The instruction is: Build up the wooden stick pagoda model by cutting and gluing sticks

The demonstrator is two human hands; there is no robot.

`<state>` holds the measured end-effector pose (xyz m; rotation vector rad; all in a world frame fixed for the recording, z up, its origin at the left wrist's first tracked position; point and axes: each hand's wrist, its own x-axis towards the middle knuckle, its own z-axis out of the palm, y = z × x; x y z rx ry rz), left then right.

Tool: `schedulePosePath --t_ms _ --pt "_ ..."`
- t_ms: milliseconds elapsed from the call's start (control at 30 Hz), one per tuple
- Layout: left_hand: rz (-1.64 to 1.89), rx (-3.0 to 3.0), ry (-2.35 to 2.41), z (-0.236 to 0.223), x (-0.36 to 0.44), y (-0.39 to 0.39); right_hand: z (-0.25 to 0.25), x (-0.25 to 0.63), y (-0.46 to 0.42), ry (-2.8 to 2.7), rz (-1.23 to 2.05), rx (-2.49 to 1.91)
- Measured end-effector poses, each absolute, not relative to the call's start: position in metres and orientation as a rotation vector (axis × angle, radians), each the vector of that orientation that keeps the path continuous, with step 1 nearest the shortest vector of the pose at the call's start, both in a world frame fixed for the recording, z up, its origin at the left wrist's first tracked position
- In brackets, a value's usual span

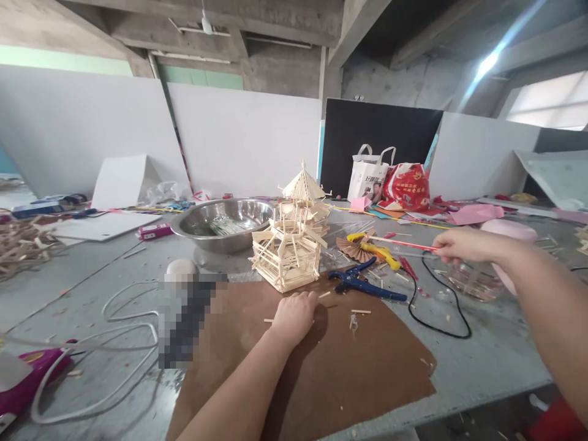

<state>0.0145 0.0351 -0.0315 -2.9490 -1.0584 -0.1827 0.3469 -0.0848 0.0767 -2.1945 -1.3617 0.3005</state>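
My left hand point(294, 315) is closed and rests on a brown board point(358, 373). A thin wooden stick point(269, 320) pokes out from beneath its fingers, most of it hidden. Just beyond that hand stands a small pavilion-like model point(287, 257) built of wooden sticks, with a second, roofed one point(303, 190) behind it. My right hand point(452, 245) pinches a thin red stick with a pale far end point(408, 244), held level above the table. Its far end points left, over a yellow glue gun point(376, 250).
Blue cutting pliers point(367, 285) lie at the board's back edge. A steel basin point(220, 226) stands back left. A black cord point(459, 334) loops at the right, near a clear container point(473, 282). A white cable point(154, 324) curls at the left. Bags point(407, 187) stand behind.
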Motion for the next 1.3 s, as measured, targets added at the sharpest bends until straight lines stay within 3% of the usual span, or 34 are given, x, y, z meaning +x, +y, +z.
schedulePosePath --t_ms 67,233,400,533,733,933,1133,1300 --pt "-0.278 -2.943 -1.101 -0.029 0.014 0.032 0.071 0.321 -0.089 -1.463 0.611 -2.039" --pt "-0.876 -3.007 -1.227 -0.028 0.014 0.026 0.024 0.239 -0.062 -1.384 0.928 -1.430" --pt "-1.519 -2.996 -1.276 -0.027 0.014 0.026 -0.016 0.184 -0.026 -1.518 1.012 -1.243" --pt "-1.744 -3.141 -1.314 -0.025 0.015 0.028 -0.032 0.167 -0.018 -1.551 1.061 -1.165" --pt "-1.681 -3.385 -1.191 -0.024 0.019 0.027 -0.037 0.159 -0.023 -1.662 1.080 -1.134" --pt "-1.678 -3.370 -1.377 -0.012 0.017 0.020 -0.029 0.168 -0.027 -1.369 0.976 -1.061" --pt "-0.899 -3.926 -1.350 -0.007 0.020 0.010 -0.023 0.175 -0.031 -1.077 0.966 -0.890" --pt "-0.687 -3.993 -1.319 -0.015 0.022 0.011 -0.024 0.174 -0.029 -0.883 0.996 -0.916"
